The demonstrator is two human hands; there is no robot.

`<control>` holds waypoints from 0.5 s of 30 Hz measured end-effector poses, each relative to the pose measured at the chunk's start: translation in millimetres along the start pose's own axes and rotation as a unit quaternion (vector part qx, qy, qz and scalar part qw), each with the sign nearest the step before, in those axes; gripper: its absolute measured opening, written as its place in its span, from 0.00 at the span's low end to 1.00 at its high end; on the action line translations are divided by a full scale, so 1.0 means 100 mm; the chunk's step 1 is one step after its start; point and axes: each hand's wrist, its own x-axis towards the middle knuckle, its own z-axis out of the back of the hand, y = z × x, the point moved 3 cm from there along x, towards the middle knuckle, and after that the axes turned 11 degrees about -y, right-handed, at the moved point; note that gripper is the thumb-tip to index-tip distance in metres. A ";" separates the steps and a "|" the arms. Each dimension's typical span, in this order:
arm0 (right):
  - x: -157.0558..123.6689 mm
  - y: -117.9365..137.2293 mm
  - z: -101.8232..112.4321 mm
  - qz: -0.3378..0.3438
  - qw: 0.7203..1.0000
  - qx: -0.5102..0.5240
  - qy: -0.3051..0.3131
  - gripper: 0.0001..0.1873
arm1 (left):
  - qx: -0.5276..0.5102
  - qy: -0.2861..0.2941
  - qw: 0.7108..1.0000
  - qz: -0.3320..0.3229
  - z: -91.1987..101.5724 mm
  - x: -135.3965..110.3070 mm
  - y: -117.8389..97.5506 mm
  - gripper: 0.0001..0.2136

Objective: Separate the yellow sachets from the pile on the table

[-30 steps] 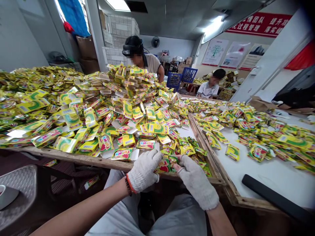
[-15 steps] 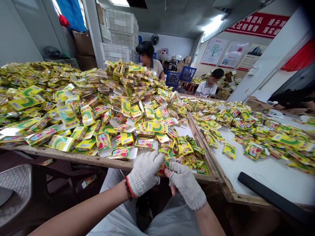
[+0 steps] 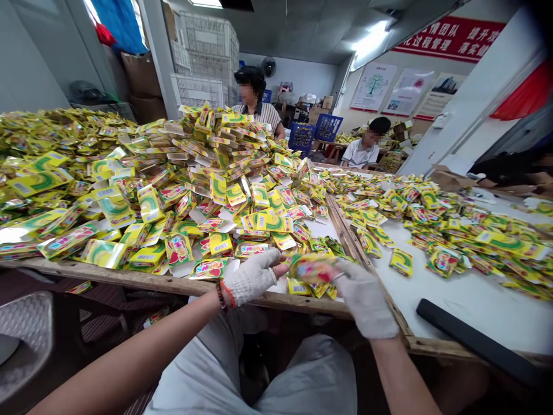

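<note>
grip: left hand [image 3: 252, 278] and right hand [image 3: 365, 300] both closed on bunch of packets [image 3: 313, 268] | place: lower centre of frame, above table edge [image 3: 173, 283] | step: likely evening up the gathered bunch | next: called for steady, even squeeze

Right in front of you is a wooden-framed table with a white top [image 3: 129, 278], buried under a tall heap of yellow printed foil sachets [image 3: 194, 173] that spills down to the near rail. Your second white-topped table [image 3: 453, 300] butts against it on the right. There the sachets lie looser, and a long black bar [image 3: 479, 343] lies near its front edge.
</note>
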 end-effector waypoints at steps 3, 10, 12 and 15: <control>0.25 -0.13 0.37 -0.095 0.959 0.189 -0.189 0.18 | 0.184 -0.024 0.980 -0.068 -0.05 0.17 0.03 0.08; 0.47 -0.34 0.11 0.005 0.986 -0.122 -0.110 0.21 | 0.436 0.006 0.891 -0.130 -0.41 0.40 0.10 0.19; 0.52 -0.38 -0.03 0.064 0.964 -0.248 -0.068 0.17 | 0.428 -0.006 0.896 -0.120 -0.38 0.41 0.09 0.20; 0.53 -0.41 -0.14 0.112 0.944 -0.308 -0.042 0.14 | 0.324 -0.046 0.941 -0.090 -0.23 0.36 0.09 0.15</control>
